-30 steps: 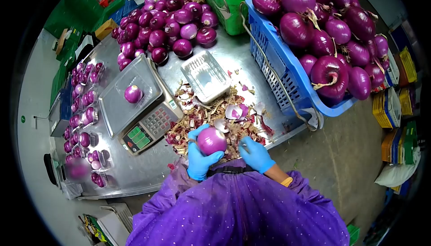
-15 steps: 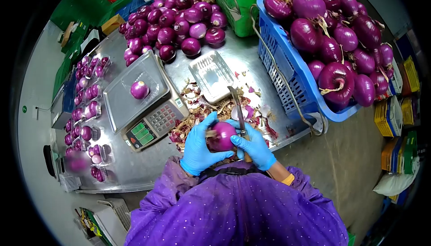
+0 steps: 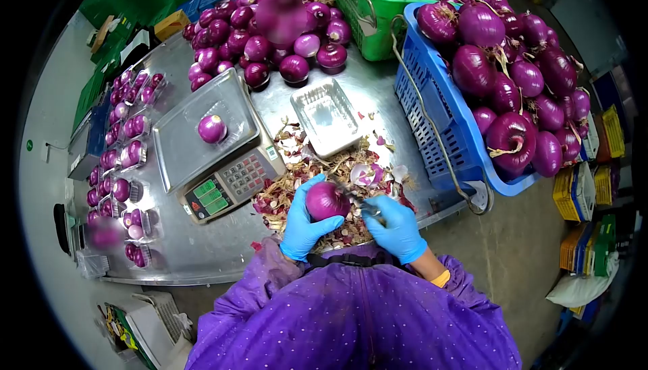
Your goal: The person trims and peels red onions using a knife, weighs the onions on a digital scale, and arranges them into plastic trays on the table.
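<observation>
In a blue glove, my left hand (image 3: 304, 223) is wrapped round a purple onion (image 3: 327, 201) low over the table. My right hand (image 3: 393, 227), also gloved, grips a knife (image 3: 356, 196) whose blurred blade reaches the onion's right side. Whether the blade is cutting in or only touching, I cannot tell. Beneath both hands spreads a heap of onion skins and trimmings (image 3: 283, 198). A white plastic tray (image 3: 327, 117) sits just beyond the heap. Left of it, a digital scale (image 3: 236, 181) carries a clear tray with one peeled onion (image 3: 212, 128).
A blue basket (image 3: 432, 127) piled with onions stands at the right, a green crate (image 3: 378, 33) behind it. Loose onions (image 3: 257, 47) cover the table's back. Packed onion trays (image 3: 133, 154) line the left side of the metal table (image 3: 202, 255).
My right hand has moved slightly right and turned, bringing the knife from upright down across to the onion. The onion has been turned in my left hand, its stalk no longer facing left.
</observation>
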`<action>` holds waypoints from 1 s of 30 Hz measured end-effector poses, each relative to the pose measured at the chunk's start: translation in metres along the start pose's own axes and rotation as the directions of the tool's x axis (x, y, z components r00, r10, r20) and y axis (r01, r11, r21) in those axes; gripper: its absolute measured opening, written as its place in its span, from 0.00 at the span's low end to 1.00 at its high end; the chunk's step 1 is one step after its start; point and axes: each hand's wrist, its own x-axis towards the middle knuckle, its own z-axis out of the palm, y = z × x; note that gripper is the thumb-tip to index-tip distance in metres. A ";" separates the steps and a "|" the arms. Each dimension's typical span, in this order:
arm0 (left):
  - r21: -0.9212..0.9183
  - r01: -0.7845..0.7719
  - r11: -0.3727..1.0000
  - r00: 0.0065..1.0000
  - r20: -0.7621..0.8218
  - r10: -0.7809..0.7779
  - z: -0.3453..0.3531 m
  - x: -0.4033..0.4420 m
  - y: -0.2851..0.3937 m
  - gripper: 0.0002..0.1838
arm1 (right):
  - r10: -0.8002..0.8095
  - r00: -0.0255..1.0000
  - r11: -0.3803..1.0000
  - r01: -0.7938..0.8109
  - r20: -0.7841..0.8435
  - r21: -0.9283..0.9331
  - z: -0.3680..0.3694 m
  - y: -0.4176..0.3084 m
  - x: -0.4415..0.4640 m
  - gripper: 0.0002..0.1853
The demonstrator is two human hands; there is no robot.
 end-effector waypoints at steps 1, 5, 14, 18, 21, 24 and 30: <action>0.025 -0.008 1.000 1.000 -0.003 0.008 0.000 0.001 0.000 0.48 | -0.089 0.995 0.981 0.094 0.036 -0.172 0.000 -0.004 0.004 0.09; 0.111 -0.043 0.993 0.999 -0.028 0.047 0.001 0.001 0.006 0.49 | -0.101 0.988 0.958 0.127 0.114 -0.255 0.012 0.000 0.012 0.08; 0.131 -0.025 0.991 0.997 -0.075 0.035 -0.014 -0.005 0.004 0.46 | 0.208 0.975 0.961 -0.187 0.084 -0.202 0.017 0.049 -0.031 0.08; 0.235 -0.075 0.969 0.996 -0.033 0.086 -0.030 -0.005 0.001 0.46 | 0.207 0.978 0.969 -0.202 0.018 -0.145 0.014 0.058 -0.041 0.09; 0.632 -0.200 0.749 0.977 0.076 0.197 -0.053 -0.004 0.027 0.45 | 0.276 0.961 0.957 -0.272 0.027 -0.103 0.017 0.067 -0.043 0.08; 0.682 -0.262 0.683 0.946 0.041 0.322 -0.084 0.006 0.060 0.47 | 0.354 0.933 0.935 -0.352 0.064 -0.039 0.023 0.077 -0.046 0.08; 0.622 -0.239 0.746 0.862 -0.217 0.458 -0.169 0.078 0.151 0.41 | 0.482 0.862 0.875 -0.484 0.155 -0.029 0.029 0.079 -0.042 0.08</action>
